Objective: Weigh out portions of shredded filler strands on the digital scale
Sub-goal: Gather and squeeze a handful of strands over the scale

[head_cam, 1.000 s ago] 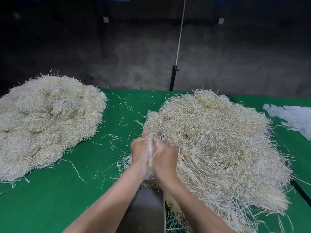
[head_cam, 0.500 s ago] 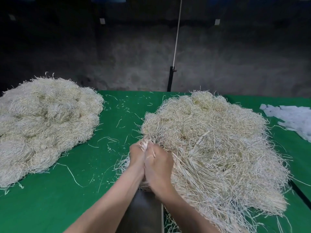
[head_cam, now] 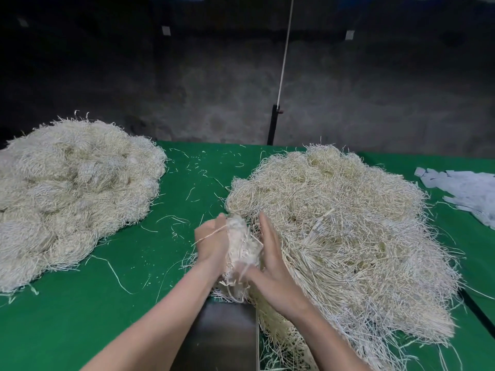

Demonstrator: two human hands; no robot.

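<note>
**Handful of strands pressed between two palms**

Left hand and right hand facing each other, palms inward, fingers straight and loosely spread, squeezing a pale clump of strands between them. Clump soft and tangled, cream-white, with thin flat strips curling out below the wrists; one strand draped across the back of the left hand. Held above a smooth grey metal scale pan, dull and flat, set at the near edge of the green cloth table. Just right of the hands and brushing the right forearm: a big loose heap, straw-coloured, wiry, ragged at the rim. Far left, well apart: a second heap, paler, lumpier, in rounded bundles. Stray strips scattered over the cloth between. Far right edge: crumpled white paper scraps.
</note>
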